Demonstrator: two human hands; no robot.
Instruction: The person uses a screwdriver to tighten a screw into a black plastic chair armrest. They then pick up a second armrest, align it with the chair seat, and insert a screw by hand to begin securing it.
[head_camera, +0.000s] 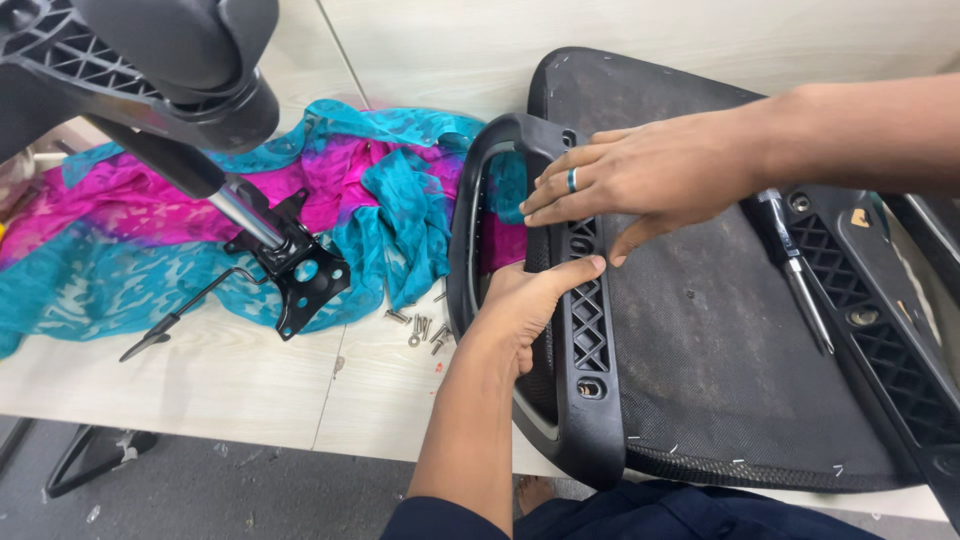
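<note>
I see my left hand (530, 300) wrapped around the black plastic armrest frame (580, 330), thumb on top and fingers hidden inside its loop, clamped on it. My right hand (640, 175) lies flat across the frame's upper part, fingers together and pressing, holding nothing. The frame rests on the upturned black seat base (700, 340) near the table's (200, 385) front edge. A screwdriver (800, 270) lies on the seat's right side. Loose screws (425, 328) sit on the table just left of the frame, beside a pink-and-teal cloth (130, 230) and the chair's gas-lift mechanism (290, 260).
</note>
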